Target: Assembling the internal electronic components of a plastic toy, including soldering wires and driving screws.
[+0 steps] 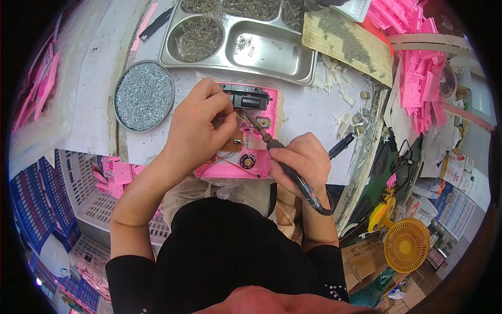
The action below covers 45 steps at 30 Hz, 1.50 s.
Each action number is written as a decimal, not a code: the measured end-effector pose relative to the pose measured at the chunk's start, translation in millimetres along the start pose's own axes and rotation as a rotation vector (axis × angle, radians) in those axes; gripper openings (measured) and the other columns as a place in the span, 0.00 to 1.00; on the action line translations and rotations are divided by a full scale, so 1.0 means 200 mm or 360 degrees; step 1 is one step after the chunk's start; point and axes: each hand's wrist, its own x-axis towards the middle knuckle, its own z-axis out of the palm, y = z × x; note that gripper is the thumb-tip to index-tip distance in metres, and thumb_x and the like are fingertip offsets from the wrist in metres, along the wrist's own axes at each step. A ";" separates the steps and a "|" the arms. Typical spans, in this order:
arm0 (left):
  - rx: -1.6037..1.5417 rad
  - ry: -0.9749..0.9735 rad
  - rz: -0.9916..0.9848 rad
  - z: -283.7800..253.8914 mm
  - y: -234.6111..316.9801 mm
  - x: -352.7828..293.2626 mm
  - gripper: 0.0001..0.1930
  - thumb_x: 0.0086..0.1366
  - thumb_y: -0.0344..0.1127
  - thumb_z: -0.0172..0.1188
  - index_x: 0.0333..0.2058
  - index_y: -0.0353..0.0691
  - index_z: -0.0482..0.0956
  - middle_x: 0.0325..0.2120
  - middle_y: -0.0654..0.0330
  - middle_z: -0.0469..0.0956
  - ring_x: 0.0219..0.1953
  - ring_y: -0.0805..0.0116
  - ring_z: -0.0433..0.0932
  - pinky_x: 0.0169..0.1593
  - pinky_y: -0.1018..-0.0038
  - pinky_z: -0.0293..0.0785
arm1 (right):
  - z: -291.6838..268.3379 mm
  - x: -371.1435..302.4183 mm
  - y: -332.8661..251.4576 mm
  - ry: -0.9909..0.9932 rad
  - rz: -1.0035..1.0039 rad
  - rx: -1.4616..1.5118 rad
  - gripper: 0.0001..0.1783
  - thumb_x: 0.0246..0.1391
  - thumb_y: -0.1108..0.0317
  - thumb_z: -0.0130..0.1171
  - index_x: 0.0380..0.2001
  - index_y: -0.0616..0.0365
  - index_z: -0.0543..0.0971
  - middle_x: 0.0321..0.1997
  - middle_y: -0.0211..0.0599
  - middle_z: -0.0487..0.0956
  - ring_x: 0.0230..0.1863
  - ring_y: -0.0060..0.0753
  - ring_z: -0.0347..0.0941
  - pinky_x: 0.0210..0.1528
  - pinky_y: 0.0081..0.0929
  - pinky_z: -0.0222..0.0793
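My right hand (303, 163) grips a soldering iron (267, 138) by its dark handle, the cord trailing back past the wrist. Its tip points up and left into a pink plastic housing (212, 170) that lies face down in front of me. My left hand (201, 123) is closed in a pinch over the housing's left side, on what looks like a thin wire close to the iron's tip. Inside the housing sit a black plastic block (248, 100), a brown circuit board (231, 146), a small round speaker (247, 160) and several thin coloured wires. The left fingertips partly hide the wire.
Left of the housing stands a round dish of small metal screws (144, 96). Behind is a steel compartment tray (272, 73) with small metal parts. White plastic pieces (334, 76) and a speckled board (348, 44) lie to the right. A yellow fan (407, 245) stands lower right.
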 end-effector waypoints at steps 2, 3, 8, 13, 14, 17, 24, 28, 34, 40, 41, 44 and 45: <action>-0.0011 0.0003 0.0002 0.00 0.00 0.00 0.07 0.55 0.24 0.66 0.28 0.34 0.75 0.30 0.57 0.69 0.30 0.62 0.73 0.33 0.70 0.70 | -0.01 0.00 0.01 -0.0010 0.0002 0.0016 0.16 0.39 0.77 0.71 0.36 0.58 0.84 0.24 0.34 0.76 0.23 0.37 0.71 0.26 0.30 0.66; -0.0010 0.0005 0.0002 0.00 0.00 0.00 0.07 0.55 0.24 0.66 0.28 0.34 0.75 0.30 0.57 0.69 0.30 0.62 0.73 0.33 0.71 0.70 | -0.01 0.00 0.01 -0.0015 0.0003 0.0023 0.16 0.38 0.77 0.72 0.36 0.58 0.84 0.24 0.34 0.76 0.23 0.37 0.71 0.26 0.30 0.66; -0.0037 0.0003 -0.0029 0.00 0.01 0.00 0.07 0.55 0.25 0.66 0.28 0.34 0.75 0.30 0.57 0.69 0.30 0.62 0.73 0.33 0.71 0.70 | -0.01 0.00 0.00 0.0054 0.0061 0.0054 0.21 0.31 0.78 0.73 0.36 0.55 0.85 0.24 0.31 0.75 0.24 0.36 0.70 0.25 0.28 0.66; -0.0029 0.0009 -0.0025 0.00 0.00 0.00 0.07 0.55 0.25 0.66 0.29 0.34 0.76 0.30 0.57 0.69 0.30 0.62 0.73 0.33 0.71 0.70 | -0.02 -0.01 0.00 0.0067 0.0073 0.0064 0.20 0.32 0.78 0.73 0.36 0.55 0.85 0.24 0.32 0.74 0.23 0.37 0.70 0.25 0.29 0.66; -0.0031 0.0011 -0.0025 0.00 0.00 0.00 0.07 0.55 0.25 0.66 0.29 0.34 0.76 0.30 0.57 0.69 0.30 0.62 0.73 0.33 0.70 0.70 | -0.02 0.00 0.00 0.0058 0.0074 0.0062 0.20 0.32 0.78 0.73 0.36 0.55 0.85 0.23 0.32 0.74 0.23 0.37 0.70 0.25 0.29 0.66; 0.0000 0.0020 0.0020 0.00 0.00 0.00 0.07 0.55 0.24 0.66 0.29 0.34 0.76 0.30 0.57 0.69 0.30 0.63 0.73 0.33 0.71 0.71 | -0.02 0.00 0.00 0.0052 0.0068 0.0074 0.20 0.33 0.78 0.72 0.36 0.56 0.85 0.23 0.32 0.74 0.23 0.37 0.70 0.25 0.29 0.66; -0.0038 0.0004 -0.0054 0.00 0.02 0.00 0.07 0.54 0.24 0.66 0.29 0.34 0.76 0.30 0.57 0.69 0.30 0.63 0.73 0.33 0.71 0.70 | -0.03 0.00 0.03 -0.0025 0.0037 0.0048 0.19 0.35 0.77 0.71 0.37 0.57 0.83 0.22 0.34 0.74 0.22 0.38 0.70 0.24 0.30 0.65; -0.0041 0.0029 -0.0035 0.01 0.01 0.00 0.07 0.54 0.24 0.67 0.28 0.34 0.76 0.30 0.57 0.69 0.30 0.63 0.73 0.32 0.71 0.70 | -0.02 0.01 0.03 -0.0036 0.0041 0.0027 0.19 0.35 0.77 0.71 0.36 0.56 0.83 0.21 0.34 0.73 0.22 0.37 0.70 0.24 0.30 0.64; -0.0002 0.0072 -0.0011 0.02 0.00 -0.01 0.07 0.54 0.24 0.69 0.28 0.34 0.78 0.29 0.58 0.70 0.29 0.63 0.74 0.31 0.71 0.71 | 0.00 0.02 0.04 -0.0047 0.0039 0.0050 0.18 0.34 0.77 0.71 0.35 0.58 0.83 0.21 0.33 0.73 0.21 0.37 0.69 0.24 0.30 0.64; 0.0092 0.0113 0.0034 0.03 0.00 -0.01 0.07 0.54 0.26 0.70 0.27 0.35 0.79 0.28 0.58 0.71 0.27 0.62 0.76 0.30 0.68 0.74 | 0.01 0.03 0.04 -0.0016 0.0024 0.0055 0.17 0.35 0.78 0.70 0.35 0.59 0.84 0.21 0.33 0.74 0.21 0.36 0.69 0.24 0.30 0.63; 0.0098 0.0124 0.0044 0.03 0.00 -0.02 0.07 0.54 0.26 0.70 0.27 0.36 0.79 0.28 0.58 0.71 0.27 0.62 0.76 0.30 0.68 0.74 | 0.00 0.03 0.04 -0.0017 0.0022 0.0053 0.17 0.35 0.78 0.70 0.34 0.59 0.84 0.21 0.33 0.74 0.21 0.36 0.69 0.24 0.30 0.63; 0.0101 0.0163 0.0087 0.05 -0.01 -0.02 0.07 0.54 0.26 0.70 0.27 0.37 0.78 0.28 0.58 0.71 0.27 0.61 0.76 0.30 0.67 0.73 | 0.01 0.03 0.04 -0.0008 0.0016 0.0050 0.17 0.35 0.78 0.70 0.34 0.59 0.84 0.21 0.33 0.74 0.21 0.36 0.69 0.24 0.30 0.63; 0.0114 0.0167 0.0092 0.05 -0.02 -0.02 0.07 0.53 0.25 0.70 0.27 0.36 0.78 0.29 0.58 0.71 0.28 0.61 0.75 0.30 0.68 0.73 | 0.01 0.03 0.04 -0.0003 0.0015 0.0049 0.17 0.35 0.78 0.71 0.34 0.59 0.84 0.21 0.33 0.74 0.21 0.36 0.69 0.24 0.29 0.63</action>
